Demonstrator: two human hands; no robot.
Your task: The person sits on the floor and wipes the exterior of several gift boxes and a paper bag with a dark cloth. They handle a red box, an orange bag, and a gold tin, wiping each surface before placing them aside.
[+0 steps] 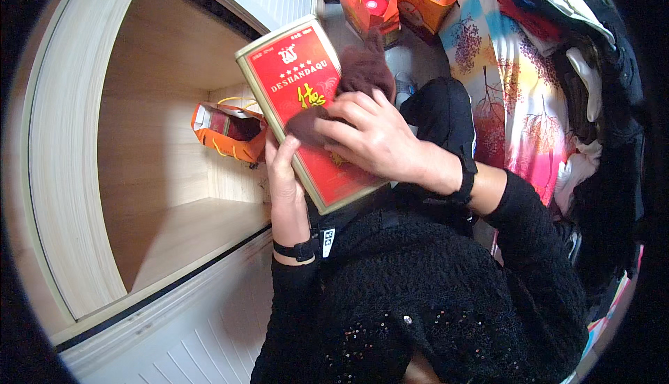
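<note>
A red box with a gold rim [308, 175], bearing printed writing and stars, is tilted in front of my body. My left hand [284, 175] grips its lower left edge, the thumb over the front and the fingers hidden behind. In my right hand [373, 135] is a dark brown cloth [366, 68]. Part of the cloth lies under my fingers against the box's red front, slightly blurred, and the rest bunches up beyond the hand.
To the left is an open wooden cabinet compartment [157, 138]. An orange paper gift bag [230, 135] with yellow handles stands by its inner side. Other gift bags [366, 5] stand on the floor at the top. A patterned cloth [515, 102] and piled clothes [569, 7] lie at right.
</note>
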